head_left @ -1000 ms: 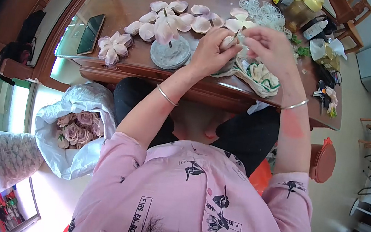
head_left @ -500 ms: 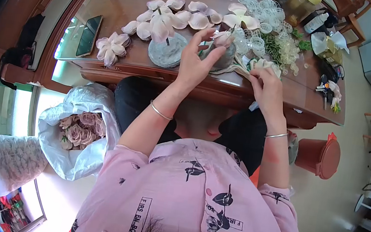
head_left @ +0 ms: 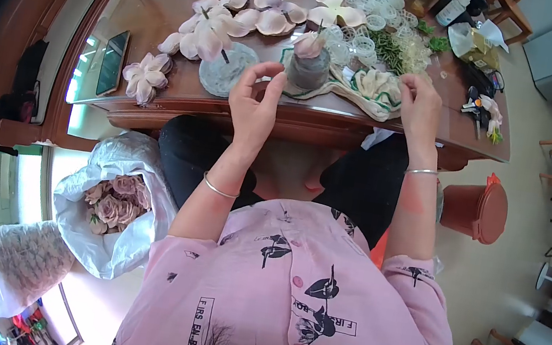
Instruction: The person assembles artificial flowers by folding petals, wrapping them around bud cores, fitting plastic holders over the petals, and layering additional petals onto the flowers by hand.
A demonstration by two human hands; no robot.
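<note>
Flower-making at the wooden table (head_left: 158, 92), both hands resting among the petals.

From the head camera: the left hand (head_left: 253, 100) is hovering with its fingers spread and holding nothing, the fingertips just short of a grey stand (head_left: 306, 72) that is propping a pink bud (head_left: 309, 45) upright, likely so the bud keeps its shape. The right hand (head_left: 419, 106) is lying fingers-down at the edge of a cream petal pile (head_left: 373, 85), just beside its fingertips; whether it is pinching one I cannot tell. Loose petals (head_left: 271, 21) are lying beyond the left fingers, within reach.
</note>
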